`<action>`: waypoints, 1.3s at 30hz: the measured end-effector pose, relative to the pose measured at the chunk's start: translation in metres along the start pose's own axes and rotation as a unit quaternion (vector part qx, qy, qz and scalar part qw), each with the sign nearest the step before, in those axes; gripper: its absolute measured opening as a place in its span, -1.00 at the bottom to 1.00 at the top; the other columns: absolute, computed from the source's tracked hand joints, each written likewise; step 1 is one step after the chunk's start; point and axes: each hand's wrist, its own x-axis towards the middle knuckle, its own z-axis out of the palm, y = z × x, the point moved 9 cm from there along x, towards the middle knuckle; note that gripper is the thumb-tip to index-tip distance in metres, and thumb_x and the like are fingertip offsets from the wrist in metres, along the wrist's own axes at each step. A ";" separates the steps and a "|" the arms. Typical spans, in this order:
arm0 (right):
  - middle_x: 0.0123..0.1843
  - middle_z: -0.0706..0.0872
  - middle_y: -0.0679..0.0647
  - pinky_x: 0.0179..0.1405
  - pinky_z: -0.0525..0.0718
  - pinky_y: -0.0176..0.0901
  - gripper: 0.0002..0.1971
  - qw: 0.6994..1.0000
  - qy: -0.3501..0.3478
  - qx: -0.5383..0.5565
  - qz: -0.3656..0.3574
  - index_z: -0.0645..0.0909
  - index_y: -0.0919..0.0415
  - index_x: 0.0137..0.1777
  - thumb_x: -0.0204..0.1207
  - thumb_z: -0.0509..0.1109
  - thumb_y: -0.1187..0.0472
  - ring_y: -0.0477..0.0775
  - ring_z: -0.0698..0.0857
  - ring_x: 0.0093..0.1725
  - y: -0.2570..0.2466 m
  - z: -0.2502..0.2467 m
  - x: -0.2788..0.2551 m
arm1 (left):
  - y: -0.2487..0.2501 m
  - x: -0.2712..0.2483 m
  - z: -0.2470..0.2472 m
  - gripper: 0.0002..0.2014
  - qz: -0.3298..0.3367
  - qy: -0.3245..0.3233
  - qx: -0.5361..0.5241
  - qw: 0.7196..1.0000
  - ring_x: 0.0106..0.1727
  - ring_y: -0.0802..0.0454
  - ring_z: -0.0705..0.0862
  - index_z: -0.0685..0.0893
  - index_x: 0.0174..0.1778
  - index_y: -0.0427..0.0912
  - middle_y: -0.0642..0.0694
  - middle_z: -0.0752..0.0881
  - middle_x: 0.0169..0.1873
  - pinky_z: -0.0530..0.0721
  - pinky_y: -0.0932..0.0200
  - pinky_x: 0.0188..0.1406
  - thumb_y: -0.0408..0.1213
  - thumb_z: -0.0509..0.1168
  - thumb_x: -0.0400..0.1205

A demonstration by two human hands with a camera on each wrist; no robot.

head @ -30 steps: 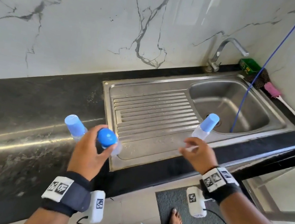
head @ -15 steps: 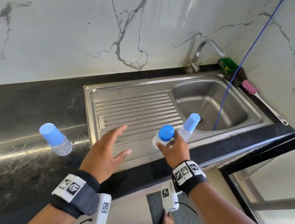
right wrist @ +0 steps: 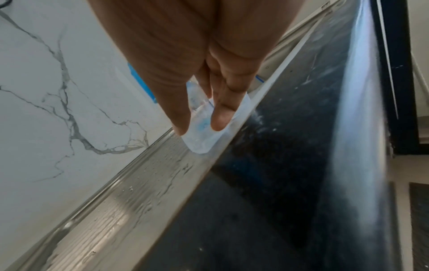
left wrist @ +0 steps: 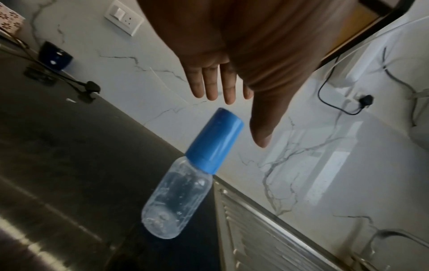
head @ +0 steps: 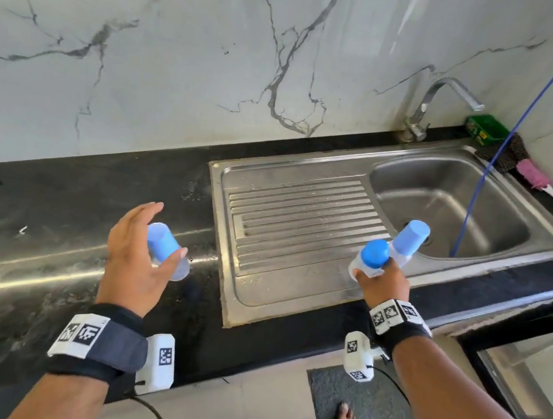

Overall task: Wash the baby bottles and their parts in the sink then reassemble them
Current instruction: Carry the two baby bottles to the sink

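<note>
Two clear plastic baby bottles with blue caps sit pinched together in the right hand, fingers curled round their bodies, just above the front edge of the steel sink, where drainboard meets basin. Spread wide and holding nothing, the left hand hovers over the third clear bottle with its tall blue cap. That bottle stands on the black stone counter just left of the sink's left edge, directly beneath the palm, long axis upright, so the left hand is plainly nearer. No brand or lettering can be read on any bottle.
</note>
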 end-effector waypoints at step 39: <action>-0.18 0.76 -0.28 -0.19 0.51 -0.66 -0.88 0.984 -0.073 -0.067 -0.148 0.78 -0.01 0.06 0.62 0.45 0.19 -0.46 0.67 -0.18 0.013 -0.095 -0.068 | 0.154 -0.001 0.258 -0.47 0.096 -0.247 -0.122 0.956 0.19 -0.02 0.70 0.57 0.38 -0.10 -0.04 0.74 0.20 0.68 0.04 0.22 -0.22 0.55 0.50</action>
